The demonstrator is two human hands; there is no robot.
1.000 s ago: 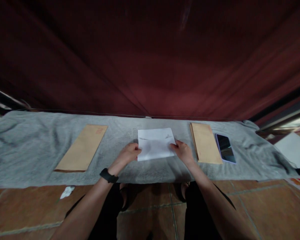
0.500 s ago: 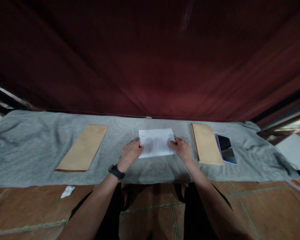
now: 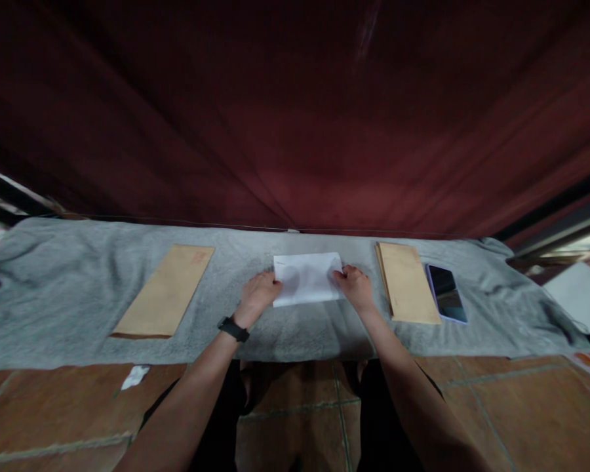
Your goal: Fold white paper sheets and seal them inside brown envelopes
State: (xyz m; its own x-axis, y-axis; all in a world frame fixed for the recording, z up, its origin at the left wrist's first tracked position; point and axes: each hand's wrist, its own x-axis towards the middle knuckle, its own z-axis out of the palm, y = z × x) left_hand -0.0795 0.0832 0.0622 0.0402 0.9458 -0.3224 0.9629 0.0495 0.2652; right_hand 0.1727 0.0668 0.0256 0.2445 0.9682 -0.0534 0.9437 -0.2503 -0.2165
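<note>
A white sheet of paper, which looks folded, lies at the middle of the grey cloth. My left hand is closed on its left edge, thumb on top and the fingers partly hidden. On the opposite edge, my right hand grips the paper the same way, its thumb pressing the upper face. Left of my hands rests a brown paper envelope with small red print at its far corner. Several similar brown envelopes are stacked to the right.
A phone in a purple case lies beside the right-hand stack. Behind the cloth-covered surface rises a dark red panel. A crumpled white scrap is on the tiled floor. At far right there is a white flat object.
The paper's near edge has drawn slightly away from me, so the sheet looks a little shorter. Both hands keep hold of its sides and have shifted slightly.
</note>
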